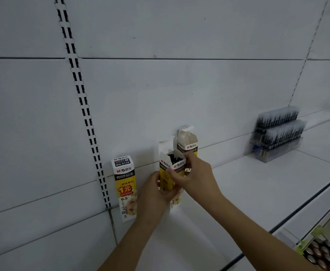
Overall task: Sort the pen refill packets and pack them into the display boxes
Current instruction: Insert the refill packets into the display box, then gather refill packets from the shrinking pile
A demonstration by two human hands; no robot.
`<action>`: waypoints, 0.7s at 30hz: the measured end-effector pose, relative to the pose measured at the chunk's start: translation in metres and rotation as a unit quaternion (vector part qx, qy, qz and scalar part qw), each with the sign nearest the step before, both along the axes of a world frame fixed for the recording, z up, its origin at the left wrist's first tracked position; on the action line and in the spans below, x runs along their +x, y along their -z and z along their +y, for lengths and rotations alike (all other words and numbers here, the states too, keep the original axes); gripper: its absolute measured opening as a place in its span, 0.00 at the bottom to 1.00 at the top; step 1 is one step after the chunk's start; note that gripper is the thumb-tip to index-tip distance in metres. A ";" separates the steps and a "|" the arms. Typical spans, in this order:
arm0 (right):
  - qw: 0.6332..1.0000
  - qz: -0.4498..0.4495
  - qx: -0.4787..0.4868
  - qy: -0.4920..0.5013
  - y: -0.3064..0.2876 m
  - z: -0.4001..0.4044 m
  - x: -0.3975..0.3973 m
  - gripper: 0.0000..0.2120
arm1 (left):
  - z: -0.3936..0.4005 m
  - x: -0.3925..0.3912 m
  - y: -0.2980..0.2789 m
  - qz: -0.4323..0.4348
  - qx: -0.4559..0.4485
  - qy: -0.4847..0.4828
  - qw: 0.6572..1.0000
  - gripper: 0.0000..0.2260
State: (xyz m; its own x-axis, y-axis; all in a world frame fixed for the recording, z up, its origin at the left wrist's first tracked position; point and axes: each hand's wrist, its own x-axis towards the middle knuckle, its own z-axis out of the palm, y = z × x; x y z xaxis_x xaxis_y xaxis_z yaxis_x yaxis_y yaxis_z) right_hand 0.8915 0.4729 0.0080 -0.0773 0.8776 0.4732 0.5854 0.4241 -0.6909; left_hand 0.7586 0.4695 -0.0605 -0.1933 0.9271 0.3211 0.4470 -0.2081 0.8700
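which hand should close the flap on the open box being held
Right hand: its fingers already sit at the open box rim below the flap, while the left hand grips the body lower, steadying it.

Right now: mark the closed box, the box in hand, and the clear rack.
closed box (124, 184), head view, front panel.
held open box (165, 174), head view, yellow front.
clear rack (277, 133), head view, refill rows.
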 end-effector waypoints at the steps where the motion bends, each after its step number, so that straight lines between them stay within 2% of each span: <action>1: 1.000 0.009 0.004 0.002 0.002 -0.001 -0.001 0.19 | -0.001 -0.001 0.002 -0.004 0.007 -0.006 1.000 0.17; 3: 1.000 0.015 0.014 0.009 0.005 -0.002 -0.004 0.21 | 0.001 -0.003 0.003 -0.004 0.014 -0.010 1.000 0.17; 6: 1.000 0.003 -0.012 0.015 0.012 0.002 -0.005 0.23 | 0.004 -0.003 0.013 0.016 -0.045 0.017 0.999 0.15; 9: 0.999 -0.014 -0.032 0.011 0.013 0.008 -0.003 0.24 | 0.005 -0.003 0.021 0.041 -0.057 0.019 0.997 0.16; 11: 1.000 -0.019 -0.022 -0.002 0.013 0.006 -0.003 0.29 | 0.004 -0.005 0.024 0.052 -0.055 0.025 0.997 0.16; 13: 1.000 -0.016 0.016 0.008 0.010 -0.004 -0.004 0.35 | -0.001 -0.007 0.031 0.060 -0.076 0.021 0.995 0.19; 16: 0.991 0.031 0.122 0.032 -0.004 -0.024 -0.012 0.31 | -0.022 -0.013 0.043 0.126 -0.125 -0.009 0.984 0.31; 19: 0.972 0.080 0.216 -0.046 -0.016 -0.042 -0.040 0.24 | -0.061 -0.030 0.041 0.198 -0.117 0.012 0.973 0.28; 21: 0.959 0.104 0.228 -0.134 -0.018 -0.052 -0.069 0.22 | -0.090 -0.046 0.033 0.223 -0.085 0.000 0.971 0.24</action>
